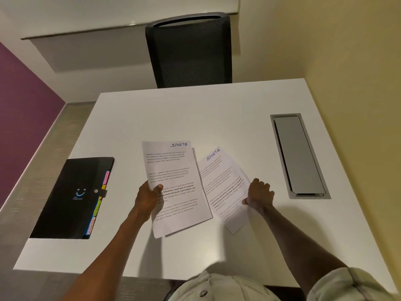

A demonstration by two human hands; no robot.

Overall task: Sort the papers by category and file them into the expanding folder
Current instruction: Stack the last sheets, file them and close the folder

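Observation:
My left hand (148, 197) grips the left edge of a stack of printed papers (176, 177), thumb on top; the top sheet has "SPORTS" handwritten at its upper right. My right hand (259, 194) pinches the right edge of a second small bunch of papers (221, 181), also marked "SPORTS", fanned and tilted to the right. Both bunches are above the middle of the white table (195, 114). The black expanding folder (71, 198) lies closed at the table's left, strap fastened, with coloured tabs along its right edge.
A grey cable hatch (300, 155) is set into the table at the right. A black mesh chair (189, 51) stands behind the far edge. A purple wall is at the left, a yellow wall at the right.

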